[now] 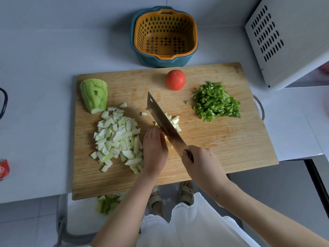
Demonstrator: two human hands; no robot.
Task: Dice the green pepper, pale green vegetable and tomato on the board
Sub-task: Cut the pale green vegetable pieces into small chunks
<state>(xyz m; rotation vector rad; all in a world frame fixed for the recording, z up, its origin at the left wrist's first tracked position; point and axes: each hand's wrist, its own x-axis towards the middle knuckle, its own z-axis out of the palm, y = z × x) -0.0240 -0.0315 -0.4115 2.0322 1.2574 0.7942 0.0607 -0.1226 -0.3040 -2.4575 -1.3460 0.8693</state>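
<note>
On the wooden board [222, 139] my right hand [201, 163] grips the handle of a cleaver [163, 122] whose blade slants across the board's middle. My left hand [154, 150] lies curled against the blade's left side, holding down pale green strips that it mostly hides. A few fresh cubes [175, 122] lie right of the blade. A large heap of pale green dice [117, 138] sits to the left. The uncut peeled half [94, 95] stands at the board's far left. A whole tomato [175, 79] rests at the back. Diced green pepper [216, 102] is heaped at the right.
An orange strainer basket in a blue bowl [164, 35] stands behind the board. A white appliance [288, 40] fills the back right corner. Green peelings [108, 204] lie in a bin below the counter edge. A red packet [4, 169] sits at the far left.
</note>
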